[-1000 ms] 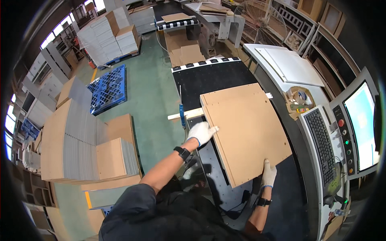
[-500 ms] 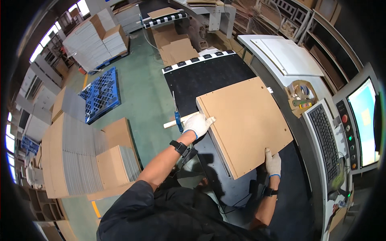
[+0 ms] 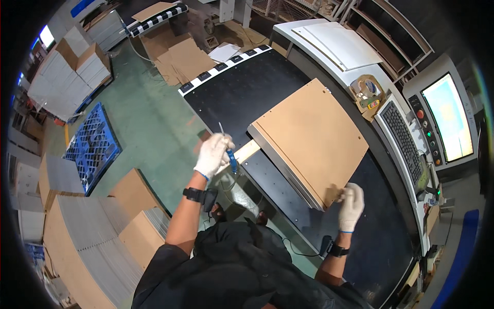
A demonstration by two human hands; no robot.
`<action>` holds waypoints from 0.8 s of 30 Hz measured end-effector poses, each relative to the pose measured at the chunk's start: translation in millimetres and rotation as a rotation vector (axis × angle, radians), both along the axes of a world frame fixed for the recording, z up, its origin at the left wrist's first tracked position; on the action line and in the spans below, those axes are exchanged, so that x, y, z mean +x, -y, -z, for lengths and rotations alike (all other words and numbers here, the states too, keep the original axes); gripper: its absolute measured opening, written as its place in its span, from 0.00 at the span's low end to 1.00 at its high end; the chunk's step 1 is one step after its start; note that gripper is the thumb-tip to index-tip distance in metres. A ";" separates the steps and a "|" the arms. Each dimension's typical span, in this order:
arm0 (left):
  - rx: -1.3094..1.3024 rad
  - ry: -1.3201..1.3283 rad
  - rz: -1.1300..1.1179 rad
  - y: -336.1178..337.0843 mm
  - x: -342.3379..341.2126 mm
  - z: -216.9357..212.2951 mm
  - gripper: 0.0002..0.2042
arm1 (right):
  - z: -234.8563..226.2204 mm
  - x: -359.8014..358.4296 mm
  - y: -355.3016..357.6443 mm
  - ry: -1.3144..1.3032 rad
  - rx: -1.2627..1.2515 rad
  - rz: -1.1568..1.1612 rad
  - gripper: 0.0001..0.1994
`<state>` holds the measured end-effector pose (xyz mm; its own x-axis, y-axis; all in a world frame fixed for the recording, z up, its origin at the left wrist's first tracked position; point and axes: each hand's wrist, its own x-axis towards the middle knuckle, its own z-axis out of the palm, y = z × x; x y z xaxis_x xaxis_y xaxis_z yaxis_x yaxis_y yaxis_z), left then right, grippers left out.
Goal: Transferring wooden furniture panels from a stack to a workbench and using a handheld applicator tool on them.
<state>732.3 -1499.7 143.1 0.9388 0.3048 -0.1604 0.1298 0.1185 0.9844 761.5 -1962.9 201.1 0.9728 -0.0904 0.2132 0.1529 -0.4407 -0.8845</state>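
Note:
My left hand (image 3: 210,157), in a white knit glove, is closed round a blue-handled tool (image 3: 232,161) with a thin metal rod pointing up past my fingers. Beneath it a pale wooden strip (image 3: 248,150) juts out from beside a stack of brown panels (image 3: 311,139). The panels lie on a black work surface (image 3: 247,92), with small dark holes showing near the top panel's corners. My right hand (image 3: 351,207), gloved the same way, is beside the stack's near right corner. Its fingers are curled with nothing visible in them; contact with the panel is unclear.
Right of the work surface stand a keyboard (image 3: 404,136), a control screen (image 3: 448,118), tape rolls (image 3: 366,88) and white boards (image 3: 337,45). Stacked boards (image 3: 98,247) stand at my left, a blue pallet (image 3: 93,147) beyond. Loose cardboard (image 3: 188,61) lies past the far edge.
My left hand has left the panel edge and closed round the blue-handled tool. My right hand has come off the panel's near edge and its fingers have curled. The view has shifted.

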 end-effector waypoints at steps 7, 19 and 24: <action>-0.424 0.203 0.143 31.8 -19.7 -47.7 0.16 | -24.6 -44.4 -202.8 -0.012 -0.311 -0.595 0.33; -0.811 -0.047 0.431 24.3 -38.2 -2.0 0.12 | -134.2 57.6 -192.7 -0.099 -1.162 -0.409 0.17; -0.427 -0.117 0.607 -11.6 -74.9 25.9 0.13 | -180.9 55.5 -199.5 -0.244 -1.455 -0.608 0.14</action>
